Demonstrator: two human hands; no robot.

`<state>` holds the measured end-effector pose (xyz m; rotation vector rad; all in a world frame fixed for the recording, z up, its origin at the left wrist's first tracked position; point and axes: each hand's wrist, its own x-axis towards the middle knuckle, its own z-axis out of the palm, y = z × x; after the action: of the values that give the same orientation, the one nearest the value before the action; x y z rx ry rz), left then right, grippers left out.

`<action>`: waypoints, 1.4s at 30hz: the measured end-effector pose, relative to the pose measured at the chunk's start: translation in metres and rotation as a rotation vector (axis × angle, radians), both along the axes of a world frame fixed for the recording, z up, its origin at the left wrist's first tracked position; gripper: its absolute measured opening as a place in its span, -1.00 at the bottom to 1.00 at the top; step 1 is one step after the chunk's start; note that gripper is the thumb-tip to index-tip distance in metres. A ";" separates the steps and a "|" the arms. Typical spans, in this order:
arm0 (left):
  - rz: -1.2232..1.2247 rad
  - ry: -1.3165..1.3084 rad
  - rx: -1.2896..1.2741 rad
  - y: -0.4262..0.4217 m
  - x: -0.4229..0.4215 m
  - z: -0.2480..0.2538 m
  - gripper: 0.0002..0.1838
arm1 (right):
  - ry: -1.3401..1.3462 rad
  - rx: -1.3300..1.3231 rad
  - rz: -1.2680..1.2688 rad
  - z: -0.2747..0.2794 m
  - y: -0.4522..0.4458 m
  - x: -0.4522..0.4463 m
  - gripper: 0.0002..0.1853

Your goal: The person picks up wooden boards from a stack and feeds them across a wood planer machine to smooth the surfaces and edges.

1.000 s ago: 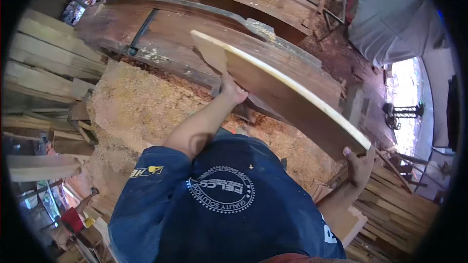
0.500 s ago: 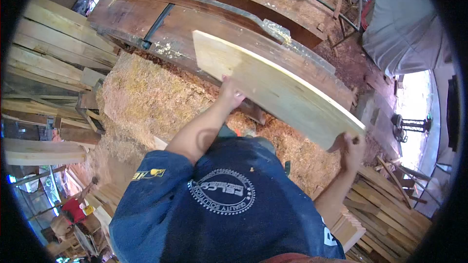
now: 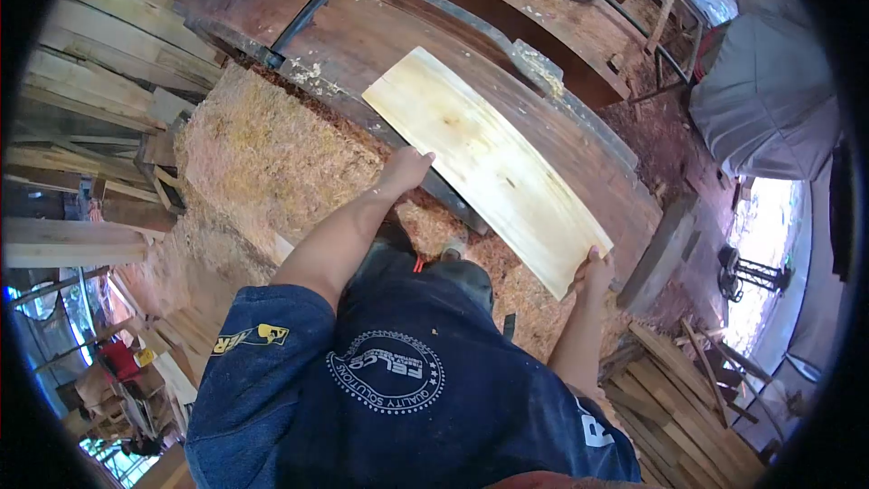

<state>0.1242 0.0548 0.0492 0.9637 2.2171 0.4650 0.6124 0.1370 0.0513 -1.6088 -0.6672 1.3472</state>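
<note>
A pale wooden board [image 3: 493,163] lies slantwise over the long brown bed of a jointer [image 3: 389,27], its broad face turned up and brightly lit. Darker knots and streaks run along its grain. My left hand [image 3: 405,169] grips the near long edge, left of the board's middle. At the right end, near the lower corner, my right hand [image 3: 593,272] is closed around the board. Whether the board rests on the bed or is held just over it, I cannot tell.
A raised fence [image 3: 507,50] runs along the jointer's far side, with a dark slot [image 3: 306,16] across the bed. Wood shavings [image 3: 262,154] cover the floor. Stacked planks stand left [image 3: 118,54] and lower right [image 3: 688,398]. A grey cover [image 3: 769,100] hangs at right.
The board has rolled from a steep tilt to lying flatter, so its broad face now shows upward. Both hands have moved with it, the right one leftward, still holding on.
</note>
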 end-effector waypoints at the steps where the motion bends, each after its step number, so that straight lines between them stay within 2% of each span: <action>1: 0.006 -0.002 -0.070 0.010 -0.002 0.014 -0.52 | 0.029 0.011 0.022 0.004 0.015 -0.004 -0.77; 3: 0.022 -0.002 -0.209 0.032 -0.010 0.040 -0.42 | -0.060 -0.023 0.202 0.005 0.052 -0.005 -0.67; 6: 0.105 0.306 0.069 0.046 -0.010 0.041 -0.32 | -0.453 0.034 0.522 0.028 0.089 -0.029 -0.48; 8: -0.004 0.394 0.070 0.065 -0.011 0.039 -0.26 | -0.768 0.163 0.628 0.013 0.102 -0.030 -0.45; 9: -0.060 0.438 0.074 0.079 -0.012 0.036 -0.22 | -0.905 0.344 0.671 0.004 0.105 -0.035 -0.44; 12: -0.074 0.523 0.099 0.122 -0.012 0.009 -0.21 | -0.895 0.186 0.805 0.003 0.099 -0.082 -0.48; 13: -0.055 0.461 0.102 0.136 -0.014 -0.002 -0.20 | -0.951 0.165 0.784 -0.007 0.101 -0.088 -0.53; 15: 0.017 0.525 0.080 0.166 -0.017 -0.018 -0.17 | -1.066 0.126 0.740 -0.024 0.105 -0.100 -0.62; 18: 0.101 0.600 0.085 0.199 -0.035 -0.041 -0.13 | -1.109 0.159 0.776 0.006 0.115 -0.142 -0.68; 24: 0.166 0.704 0.084 0.232 -0.118 -0.053 -0.15 | -0.916 0.151 0.944 -0.016 0.153 -0.190 -0.71; 27: 0.155 0.700 0.092 0.234 -0.136 -0.057 -0.14 | -1.169 0.245 1.066 0.005 0.159 -0.205 -0.77; 30: 0.142 0.696 0.089 0.236 -0.140 -0.056 -0.13 | -1.177 0.807 0.873 0.008 0.173 -0.216 -0.75; 34: 0.156 0.703 0.078 0.236 -0.140 -0.055 -0.12 | -0.883 1.129 1.116 -0.009 0.185 -0.271 -0.61; 35: 0.158 0.708 0.073 0.236 -0.146 -0.055 -0.12 | -0.819 1.041 1.078 -0.018 0.185 -0.271 -0.60; 39: 0.173 0.723 0.121 0.235 -0.185 -0.055 -0.15 | -0.852 1.018 1.158 -0.005 0.188 -0.313 -0.60; 42: 0.172 0.733 0.091 0.235 -0.221 -0.055 -0.15 | -0.777 1.074 1.091 -0.020 0.188 -0.345 -0.60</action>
<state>-0.0964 0.2896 -0.0059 1.1180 2.9738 0.3156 0.2672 0.3254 0.0317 -0.7314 -2.4601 0.6081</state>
